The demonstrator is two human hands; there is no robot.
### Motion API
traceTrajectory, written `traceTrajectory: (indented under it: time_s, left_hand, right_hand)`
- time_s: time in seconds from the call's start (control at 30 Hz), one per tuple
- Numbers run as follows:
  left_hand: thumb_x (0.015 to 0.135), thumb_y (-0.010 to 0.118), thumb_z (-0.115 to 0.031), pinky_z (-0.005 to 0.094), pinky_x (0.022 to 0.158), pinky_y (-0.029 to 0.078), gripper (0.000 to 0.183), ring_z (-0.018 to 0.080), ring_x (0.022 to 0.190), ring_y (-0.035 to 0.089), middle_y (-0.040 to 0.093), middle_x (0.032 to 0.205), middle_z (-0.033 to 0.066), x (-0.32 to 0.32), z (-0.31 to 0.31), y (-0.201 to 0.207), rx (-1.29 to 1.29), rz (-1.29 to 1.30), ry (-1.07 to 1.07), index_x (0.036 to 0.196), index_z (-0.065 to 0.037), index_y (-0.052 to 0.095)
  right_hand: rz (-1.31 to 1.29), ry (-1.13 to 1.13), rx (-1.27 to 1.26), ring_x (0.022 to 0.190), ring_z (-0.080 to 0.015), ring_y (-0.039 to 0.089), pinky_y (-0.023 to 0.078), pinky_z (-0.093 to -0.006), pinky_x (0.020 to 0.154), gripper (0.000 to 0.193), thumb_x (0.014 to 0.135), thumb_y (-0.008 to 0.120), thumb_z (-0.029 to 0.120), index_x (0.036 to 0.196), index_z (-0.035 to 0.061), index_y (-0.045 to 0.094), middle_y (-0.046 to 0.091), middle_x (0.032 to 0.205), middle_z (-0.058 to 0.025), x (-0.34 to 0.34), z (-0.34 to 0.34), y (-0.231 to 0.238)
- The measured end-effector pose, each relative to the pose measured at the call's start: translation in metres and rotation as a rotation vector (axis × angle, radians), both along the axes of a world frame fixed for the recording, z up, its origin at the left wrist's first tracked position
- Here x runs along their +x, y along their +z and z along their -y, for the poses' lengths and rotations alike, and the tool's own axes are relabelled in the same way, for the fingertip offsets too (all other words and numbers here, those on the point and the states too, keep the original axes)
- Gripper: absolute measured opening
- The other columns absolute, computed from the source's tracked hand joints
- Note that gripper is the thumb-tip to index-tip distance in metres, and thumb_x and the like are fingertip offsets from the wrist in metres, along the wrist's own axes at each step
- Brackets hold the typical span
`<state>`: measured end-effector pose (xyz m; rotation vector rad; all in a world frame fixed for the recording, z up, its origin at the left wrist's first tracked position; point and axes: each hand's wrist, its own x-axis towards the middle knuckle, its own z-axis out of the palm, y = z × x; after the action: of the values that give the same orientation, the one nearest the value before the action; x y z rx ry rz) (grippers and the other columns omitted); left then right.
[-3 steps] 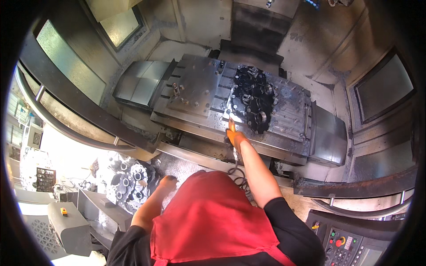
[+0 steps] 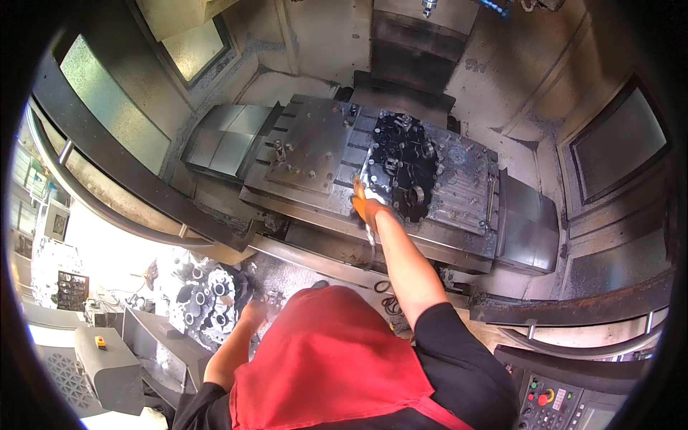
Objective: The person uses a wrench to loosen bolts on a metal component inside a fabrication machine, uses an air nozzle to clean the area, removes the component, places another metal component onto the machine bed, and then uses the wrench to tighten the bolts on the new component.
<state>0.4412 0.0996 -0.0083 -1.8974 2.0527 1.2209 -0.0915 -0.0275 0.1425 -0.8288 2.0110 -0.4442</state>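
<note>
No readable lettering, numbers or signs on any surface.

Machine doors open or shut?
Open: the left door and right door stand apart, the right arm reaching between them to the table.

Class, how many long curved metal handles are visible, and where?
2: the left handle curves along the far left; the right handle is at lower right. No others show.

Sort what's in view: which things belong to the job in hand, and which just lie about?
Seemingly in the job:
machine table
black parts on it
right hand, at the table's front

Seemingly lying about:
silvery castings, nearest the left hand
dark rack, far left
</note>
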Motion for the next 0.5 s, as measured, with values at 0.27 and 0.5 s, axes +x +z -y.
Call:
traceTrajectory:
  time_s: [0.27, 0.5]
  left_hand:
    - [0.082, 0.056, -0.02, 0.0351, 0.076, 0.049, 0.029, 0.0231, 0.084, 0.066, 0.07, 0.093, 0.0138, 0.009, -0.071, 0.055, 0.056, -0.084, 0.525, 0.103, -0.003, 0.067]
    - [0.085, 0.054, -0.023, 0.0365, 0.08, 0.049, 0.028, 0.0241, 0.088, 0.066, 0.07, 0.095, 0.0137, 0.034, -0.078, 0.014, 0.102, 0.098, 0.121, 0.101, -0.004, 0.068]
  right_hand:
    - [0.181, -0.287, -0.164, 0.08, -0.0322, 0.064, 0.048, -0.0415, 0.073, 0.048, 0.087, 0.054, 0.047, 0.097, 0.0016, 0.066, 0.067, 0.091, -0.0175, -0.024, 0.058, -0.047]
    - [0.306, 0.445, -0.47, 0.074, -0.0258, 0.058, 0.048, -0.0385, 0.07, 0.044, 0.091, 0.05, 0.03, 0.13, 0.0154, 0.038, 0.06, 0.1, -0.0134, 0.053, -0.165, -0.042]
